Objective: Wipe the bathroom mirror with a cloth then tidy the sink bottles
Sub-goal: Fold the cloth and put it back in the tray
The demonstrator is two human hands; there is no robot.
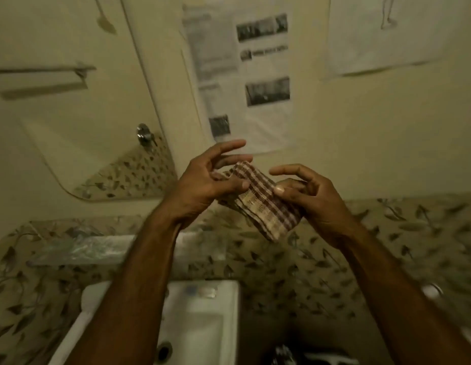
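Observation:
A folded brown-and-cream checked cloth (260, 204) is held up between both hands, in front of the wall above the sink. My left hand (202, 185) pinches its upper left end with thumb and fingers, the other fingers spread. My right hand (310, 198) grips its right side with the thumb on top. The mirror (79, 106) hangs on the wall at the left, reflecting a towel rail and a tap fitting. No bottles can be made out; the picture is blurred.
A white sink (202, 325) with a dark drain hole lies below my arms. A glass shelf (79, 248) runs under the mirror. Leaf-patterned tiles (387, 246) cover the lower wall. Printed paper sheets (244, 75) hang on the wall behind my hands.

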